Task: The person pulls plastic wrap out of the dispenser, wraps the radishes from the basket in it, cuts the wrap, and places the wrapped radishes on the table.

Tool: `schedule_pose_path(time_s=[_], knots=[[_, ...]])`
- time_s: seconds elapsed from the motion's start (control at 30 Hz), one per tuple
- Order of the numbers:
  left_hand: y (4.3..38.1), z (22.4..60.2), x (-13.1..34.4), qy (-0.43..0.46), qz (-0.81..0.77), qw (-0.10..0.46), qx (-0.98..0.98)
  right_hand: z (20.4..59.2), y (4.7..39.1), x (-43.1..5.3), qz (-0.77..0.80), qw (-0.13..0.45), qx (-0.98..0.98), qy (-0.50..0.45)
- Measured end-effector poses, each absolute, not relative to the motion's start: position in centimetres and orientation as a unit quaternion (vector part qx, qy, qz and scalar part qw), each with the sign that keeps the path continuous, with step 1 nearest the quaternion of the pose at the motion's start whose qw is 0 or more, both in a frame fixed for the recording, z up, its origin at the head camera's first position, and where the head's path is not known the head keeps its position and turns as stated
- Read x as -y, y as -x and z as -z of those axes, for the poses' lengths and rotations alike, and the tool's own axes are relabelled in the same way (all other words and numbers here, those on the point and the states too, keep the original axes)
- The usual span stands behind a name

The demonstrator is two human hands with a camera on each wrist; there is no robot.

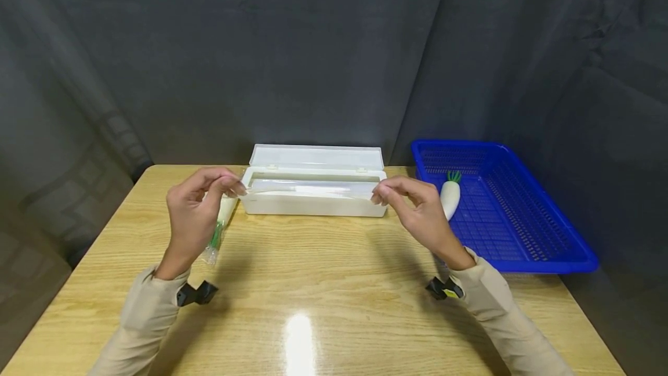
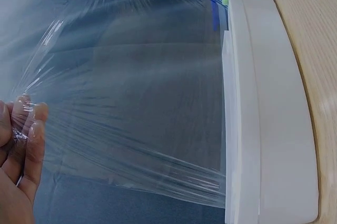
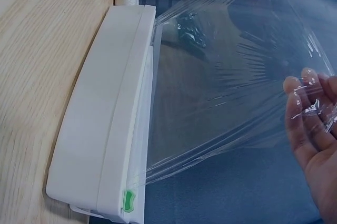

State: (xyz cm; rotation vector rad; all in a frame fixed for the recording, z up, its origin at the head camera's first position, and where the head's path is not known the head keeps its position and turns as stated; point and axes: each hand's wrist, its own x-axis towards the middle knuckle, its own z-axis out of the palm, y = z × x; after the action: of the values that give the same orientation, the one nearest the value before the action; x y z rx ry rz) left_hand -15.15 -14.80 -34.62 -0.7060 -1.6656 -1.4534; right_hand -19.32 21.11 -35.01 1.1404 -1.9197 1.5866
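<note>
A sheet of clear plastic wrap stretches between my two hands, coming out of a white dispenser box whose lid stands open at the back. My left hand pinches one corner of the film between thumb and fingers, and my right hand pinches the other. In the left wrist view the film is pulled taut, with creases fanning out from the fingers. The right wrist view has the film still joined to the box, near a green slider.
Left of the box, partly behind my left hand, lies a white radish with green leaves, wrapped in clear film. A blue basket on the right holds another white radish. Dark curtains hang behind the wooden table.
</note>
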Motion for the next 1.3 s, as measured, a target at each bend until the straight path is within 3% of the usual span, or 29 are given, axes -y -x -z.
schedule_pose_path(time_s=[0.67, 0.87, 1.0, 1.3], knots=[[14.5, 33.8, 14.6, 0.302, 0.607, 0.398, 0.618, 34.6, 18.6, -21.0, -0.618, 0.167, 0.658, -0.397], [14.3, 33.5, 14.8, 0.306, 0.613, 0.379, 0.622, 34.3, 18.4, -21.2, -0.625, 0.132, 0.658, -0.4], [14.0, 33.5, 15.7, 0.305, 0.632, 0.305, 0.644, 34.1, 18.5, -21.8, -0.586, 0.081, 0.69, -0.416], [14.0, 34.5, 18.0, 0.372, 0.616, 0.025, 0.694, 34.3, 18.7, -22.5, -0.465, -0.105, 0.735, -0.482]])
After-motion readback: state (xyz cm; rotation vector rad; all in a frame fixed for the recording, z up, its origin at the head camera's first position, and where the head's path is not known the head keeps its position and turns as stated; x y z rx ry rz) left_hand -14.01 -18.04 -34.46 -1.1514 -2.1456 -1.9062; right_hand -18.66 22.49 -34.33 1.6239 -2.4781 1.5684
